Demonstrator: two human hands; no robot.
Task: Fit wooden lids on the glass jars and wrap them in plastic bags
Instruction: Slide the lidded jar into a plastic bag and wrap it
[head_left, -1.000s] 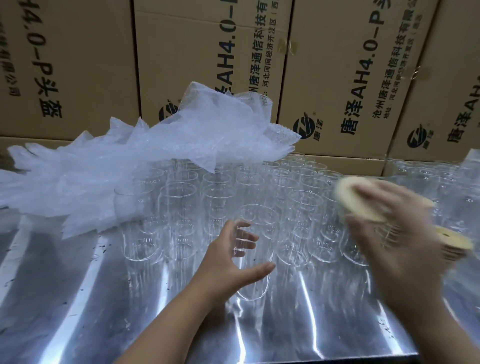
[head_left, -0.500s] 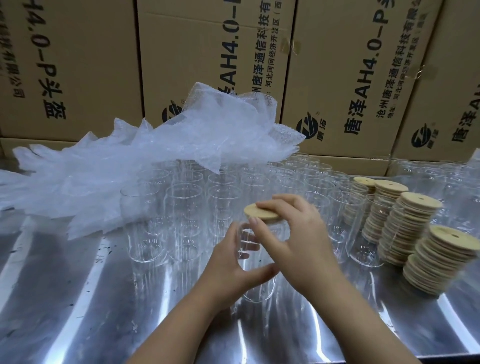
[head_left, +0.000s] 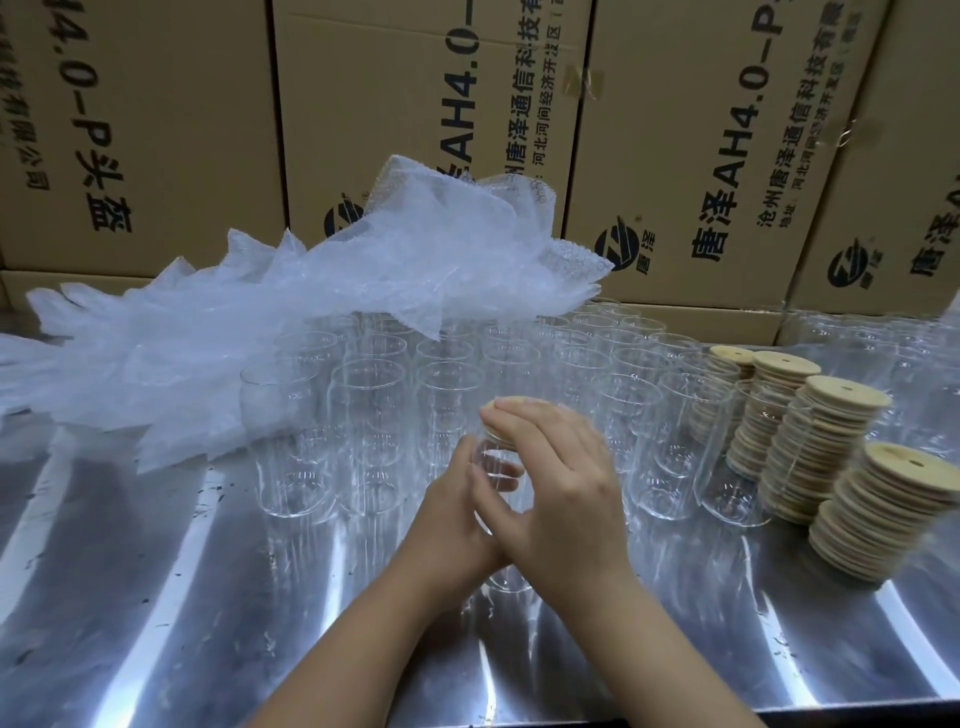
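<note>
A clear glass jar (head_left: 497, 470) stands at the front of a crowd of empty jars (head_left: 374, 415) on the steel table. My left hand (head_left: 452, 514) wraps around its side. My right hand (head_left: 561, 483) lies flat over its mouth, pressing on a round wooden lid (head_left: 511, 401), of which only the far rim shows. Stacks of wooden lids (head_left: 826, 447) with small holes stand to the right. A heap of clear plastic bags (head_left: 291, 322) lies over the jars at the back left.
The steel table (head_left: 156, 597) is shiny with dark specks, and its front edge runs along the bottom. A wall of cardboard boxes (head_left: 426, 119) closes the back. More jars (head_left: 883, 343) stand at the far right behind the lid stacks.
My right hand fetched a lid from the right-hand stacks, set it on the jar held in my left hand, and has now flattened down on top of it.
</note>
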